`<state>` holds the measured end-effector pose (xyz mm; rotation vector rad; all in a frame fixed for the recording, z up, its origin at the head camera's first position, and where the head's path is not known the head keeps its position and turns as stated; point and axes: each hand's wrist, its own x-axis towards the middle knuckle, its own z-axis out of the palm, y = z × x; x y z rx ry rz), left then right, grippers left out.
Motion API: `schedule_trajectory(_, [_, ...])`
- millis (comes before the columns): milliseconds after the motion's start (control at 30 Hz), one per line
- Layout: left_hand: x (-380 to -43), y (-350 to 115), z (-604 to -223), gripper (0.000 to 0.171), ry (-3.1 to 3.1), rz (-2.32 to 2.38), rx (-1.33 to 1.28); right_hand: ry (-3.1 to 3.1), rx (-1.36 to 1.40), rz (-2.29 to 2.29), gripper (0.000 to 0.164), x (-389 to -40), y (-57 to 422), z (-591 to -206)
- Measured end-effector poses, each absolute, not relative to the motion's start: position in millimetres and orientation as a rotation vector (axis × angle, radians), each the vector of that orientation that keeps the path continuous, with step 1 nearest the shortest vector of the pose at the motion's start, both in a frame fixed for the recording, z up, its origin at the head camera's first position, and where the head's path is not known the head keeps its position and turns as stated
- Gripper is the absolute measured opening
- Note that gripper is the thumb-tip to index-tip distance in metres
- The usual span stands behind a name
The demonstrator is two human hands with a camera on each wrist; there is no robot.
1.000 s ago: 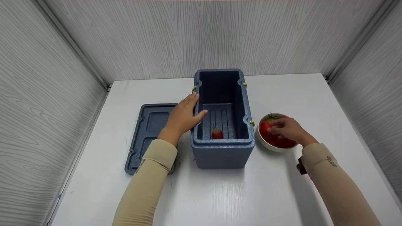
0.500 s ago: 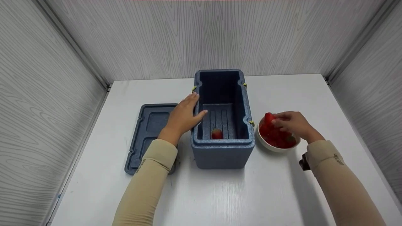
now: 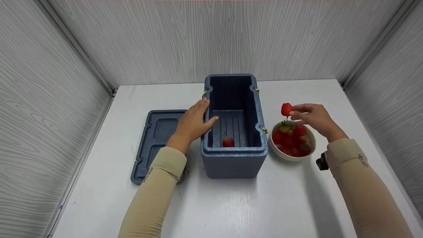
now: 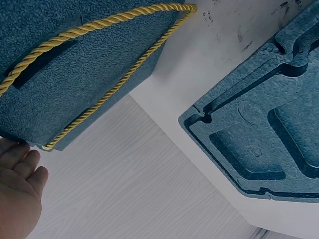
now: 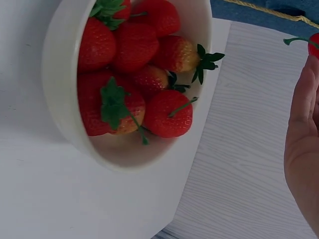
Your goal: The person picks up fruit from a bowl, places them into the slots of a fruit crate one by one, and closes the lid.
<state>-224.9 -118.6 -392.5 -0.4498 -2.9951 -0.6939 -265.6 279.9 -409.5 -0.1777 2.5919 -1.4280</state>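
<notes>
My left hand rests on the left rim of a deep blue foam box, fingers extended and thumb lying over the rim. One strawberry lies on the box floor near its front wall. Just above a white bowl, my right hand pinches a red strawberry between thumb and fingertips, its thin green stem pointing away from the fingers. Several other strawberries fill the bowl, which stands to the right of the box.
A blue foam lid lies on the white table left of the box, partly behind the left forearm. Yellow rope is fixed along the box's sides. Pale wood-grain panels stand at the back and both sides.
My right hand has come up out of the bowl, lifting a strawberry and moving slightly back and to the right. The left hand stays on the box rim.
</notes>
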Motion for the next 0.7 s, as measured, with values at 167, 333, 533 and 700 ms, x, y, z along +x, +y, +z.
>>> schedule_trajectory(167, [-224.5,-118.9,-391.9,0.071,-2.995,-0.696,-0.455,2.559,-0.201,-1.528,0.056,-270.4,275.7,-399.6])
schedule_trajectory(333, [-223.8,-119.3,-391.9,0.071,-2.991,-0.702,-0.459,2.558,-0.231,-1.581,0.053,-272.7,269.0,-388.4])
schedule_trajectory(533, [-223.9,-119.6,-392.8,0.071,-2.981,-0.710,-0.461,2.553,-0.261,-1.607,0.053,-276.4,258.8,-376.5])
schedule_trajectory(700, [-224.3,-119.2,-392.9,0.071,-2.975,-0.706,-0.457,2.541,-0.291,-1.650,0.052,-280.6,248.8,-368.3])
